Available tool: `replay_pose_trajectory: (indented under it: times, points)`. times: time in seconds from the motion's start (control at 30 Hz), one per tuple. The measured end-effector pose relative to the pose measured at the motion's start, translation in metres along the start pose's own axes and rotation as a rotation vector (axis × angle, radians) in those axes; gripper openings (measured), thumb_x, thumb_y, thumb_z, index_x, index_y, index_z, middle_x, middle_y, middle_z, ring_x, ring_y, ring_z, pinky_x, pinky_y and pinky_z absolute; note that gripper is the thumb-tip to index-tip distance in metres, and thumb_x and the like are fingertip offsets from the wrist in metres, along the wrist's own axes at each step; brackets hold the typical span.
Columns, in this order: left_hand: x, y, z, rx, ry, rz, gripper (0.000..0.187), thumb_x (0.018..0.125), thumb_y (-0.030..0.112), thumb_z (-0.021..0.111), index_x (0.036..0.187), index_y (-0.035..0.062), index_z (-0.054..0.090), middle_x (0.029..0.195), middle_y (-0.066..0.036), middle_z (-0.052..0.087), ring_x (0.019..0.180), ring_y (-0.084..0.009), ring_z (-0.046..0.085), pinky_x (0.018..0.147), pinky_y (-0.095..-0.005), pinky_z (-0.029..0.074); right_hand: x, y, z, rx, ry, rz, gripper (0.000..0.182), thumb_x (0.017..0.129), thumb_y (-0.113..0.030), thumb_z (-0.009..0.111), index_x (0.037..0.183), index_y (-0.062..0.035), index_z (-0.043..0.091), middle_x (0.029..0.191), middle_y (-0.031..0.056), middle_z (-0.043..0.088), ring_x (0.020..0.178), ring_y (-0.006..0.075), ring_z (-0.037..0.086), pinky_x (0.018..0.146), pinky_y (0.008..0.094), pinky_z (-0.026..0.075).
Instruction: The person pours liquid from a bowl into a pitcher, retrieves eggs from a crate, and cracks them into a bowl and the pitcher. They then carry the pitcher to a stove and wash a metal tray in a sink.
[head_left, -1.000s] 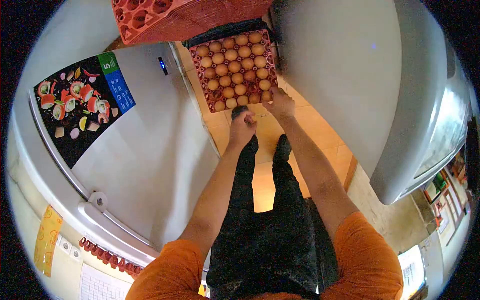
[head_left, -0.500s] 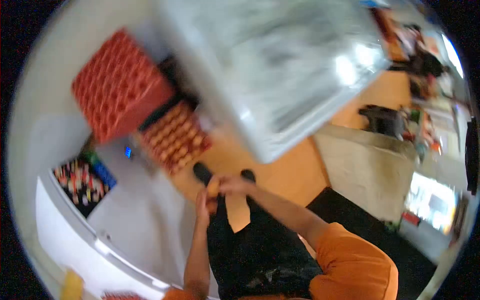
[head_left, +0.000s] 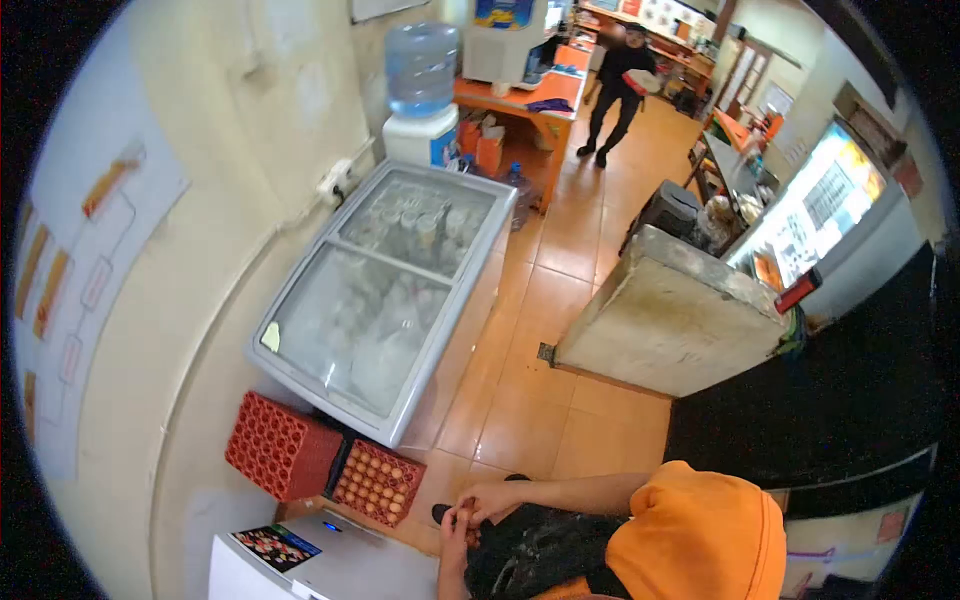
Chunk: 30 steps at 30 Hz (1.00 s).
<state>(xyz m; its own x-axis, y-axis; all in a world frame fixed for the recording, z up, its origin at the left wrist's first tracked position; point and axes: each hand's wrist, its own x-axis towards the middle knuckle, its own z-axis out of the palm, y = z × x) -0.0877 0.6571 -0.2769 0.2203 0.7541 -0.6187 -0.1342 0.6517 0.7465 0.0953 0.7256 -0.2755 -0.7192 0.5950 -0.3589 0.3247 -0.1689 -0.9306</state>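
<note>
Both hands meet low in front of the body, left hand (head_left: pixel 452 527) and right hand (head_left: pixel 487 502) cupped together around what looks like one egg (head_left: pixel 466 517). One full egg tray (head_left: pixel 377 484) sits just left of that grip, beside one red stack (head_left: pixel 281 447).

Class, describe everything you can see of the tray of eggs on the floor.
The tray of eggs is a red, gridded tray, plastic by the look of it, lying flat on the tiled floor. Brown eggs fill nearly all its cups in neat rows. It sits between a stack of empty red trays and the person's hands, in front of the glass-topped chest freezer. It appears to touch the stack. Neither hand touches it.
</note>
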Motion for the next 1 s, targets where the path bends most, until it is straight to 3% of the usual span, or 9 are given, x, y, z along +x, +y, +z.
replay_pose_trajectory:
  times: [0.03,0.1,0.17,0.37,0.57,0.63,0.77,0.9,1.0]
  points:
    - [-0.005,0.005,0.011,-0.020,-0.011,-0.011,0.029,0.098,0.036,0.057,0.112,0.0103,0.054,0.081,-0.005,0.061,0.061,-0.0135,0.059,0.047,-0.0255,0.047,-0.008,0.020,0.003,0.142,0.095,-0.043,0.040,0.084,-0.032,0.072,0.111,-0.0036,0.065,0.095,0.0091,0.070,0.083,0.0203,0.065,0.073,0.0345,0.053]
    - [-0.010,0.028,0.041,-0.049,-0.040,-0.018,0.028,0.099,0.037,0.054,0.109,0.0100,0.054,0.081,-0.005,0.062,0.061,-0.0134,0.059,0.047,-0.0260,0.048,-0.038,0.027,-0.013,0.059,0.187,-0.102,0.032,0.090,-0.024,0.067,0.113,-0.0030,0.061,0.091,0.0048,0.063,0.084,0.0155,0.059,0.066,0.0312,0.050]
    - [-0.009,0.037,0.065,-0.093,-0.080,0.037,0.028,0.101,0.037,0.051,0.108,0.0099,0.055,0.082,-0.005,0.062,0.061,-0.0131,0.059,0.048,-0.0259,0.048,-0.082,0.011,-0.035,0.486,0.264,0.161,0.028,0.093,-0.022,0.063,0.115,-0.0051,0.059,0.092,0.0049,0.063,0.081,0.0137,0.059,0.064,0.0294,0.051]
    - [0.001,0.072,0.146,0.041,-0.152,0.049,0.027,0.102,0.034,0.048,0.111,0.0096,0.055,0.088,-0.008,0.065,0.060,-0.0132,0.059,0.049,-0.0253,0.050,-0.190,0.005,-0.078,1.023,0.452,0.125,0.027,0.096,-0.021,0.056,0.120,-0.0074,0.054,0.095,0.0085,0.062,0.076,0.0199,0.066,0.061,0.0286,0.053]
    - [0.040,0.069,0.241,0.014,-0.284,-0.043,0.035,0.103,0.039,0.043,0.117,0.0092,0.054,0.091,-0.011,0.066,0.064,-0.0148,0.059,0.051,-0.0279,0.051,-0.304,0.012,-0.115,1.138,0.758,-0.003,0.027,0.098,-0.022,0.055,0.121,-0.0082,0.053,0.098,0.0105,0.063,0.082,0.0258,0.069,0.059,0.0279,0.052]
    - [0.051,0.072,0.275,-0.032,-0.346,-0.107,0.038,0.102,0.042,0.043,0.120,0.0094,0.054,0.089,-0.010,0.064,0.066,-0.0154,0.059,0.052,-0.0284,0.051,-0.332,0.043,-0.130,1.122,0.816,-0.066,0.028,0.098,-0.027,0.055,0.121,-0.0111,0.054,0.094,0.0089,0.063,0.074,0.0202,0.067,0.054,0.0271,0.049]
    - [0.068,0.093,0.336,-0.058,-0.371,-0.190,0.043,0.102,0.045,0.042,0.121,0.0089,0.052,0.086,-0.010,0.062,0.067,-0.0157,0.058,0.053,-0.0293,0.051,-0.402,0.047,-0.205,1.200,1.082,-0.044,0.034,0.097,-0.039,0.052,0.121,-0.0155,0.057,0.083,0.0030,0.064,0.050,0.0054,0.046,0.039,0.0207,0.034]
    - [0.104,0.125,0.371,-0.031,-0.527,-0.174,0.052,0.100,0.053,0.041,0.123,0.0079,0.050,0.077,-0.008,0.057,0.066,-0.0180,0.056,0.053,-0.0308,0.048,-0.463,0.036,-0.293,1.160,1.478,-0.449,0.040,0.097,-0.039,0.052,0.129,-0.0154,0.050,0.084,0.0002,0.062,0.045,0.0039,0.038,0.038,0.0200,0.030]
    - [0.141,0.165,0.409,-0.005,-0.522,-0.224,0.054,0.099,0.055,0.040,0.123,0.0070,0.050,0.075,-0.009,0.056,0.065,-0.0192,0.055,0.052,-0.0318,0.047,-0.511,0.015,-0.367,1.052,1.646,-0.513,0.045,0.099,-0.039,0.047,0.138,-0.0186,0.045,0.084,0.0027,0.061,0.048,0.0048,0.040,0.041,0.0200,0.031]
